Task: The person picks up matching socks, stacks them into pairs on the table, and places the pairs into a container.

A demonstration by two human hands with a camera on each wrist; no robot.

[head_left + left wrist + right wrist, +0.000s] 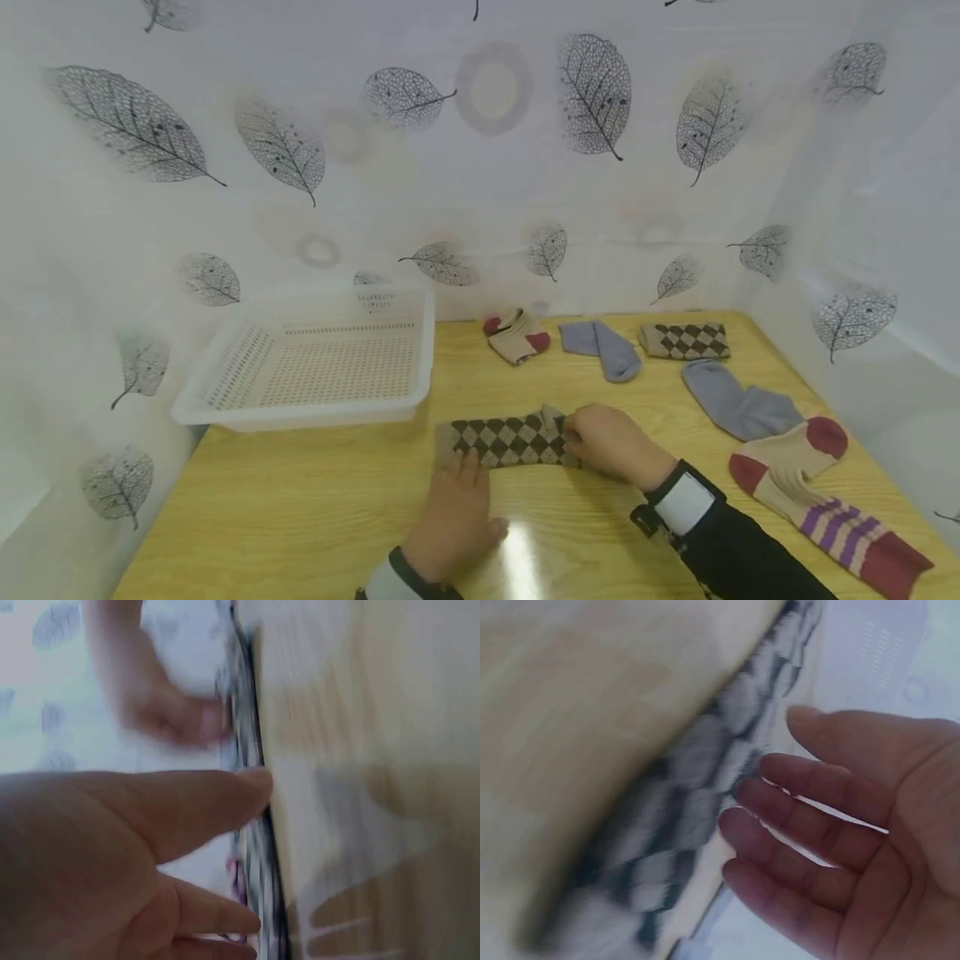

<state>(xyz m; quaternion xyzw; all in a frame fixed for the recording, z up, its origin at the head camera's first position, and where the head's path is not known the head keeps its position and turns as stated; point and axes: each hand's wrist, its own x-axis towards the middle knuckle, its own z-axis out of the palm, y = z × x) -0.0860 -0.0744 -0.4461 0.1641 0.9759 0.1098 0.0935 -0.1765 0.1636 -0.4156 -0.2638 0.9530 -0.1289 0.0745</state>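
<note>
An argyle sock, brown and beige, lies flat across the middle of the table with a small raised fold near its right end. My left hand rests its extended fingertips on the sock's left part, close to its lower edge; in the left wrist view the thumb lies along that edge. At the other end is my right hand, fingertips right at the sock. The right wrist view shows those fingers loosely bent, thumb apart, with nothing between them and the checked fabric beside them.
A white plastic basket stands at the back left. Along the back lie a beige-and-red sock, a grey sock and a folded argyle sock. Another grey sock and a striped beige-and-red sock lie at the right edge.
</note>
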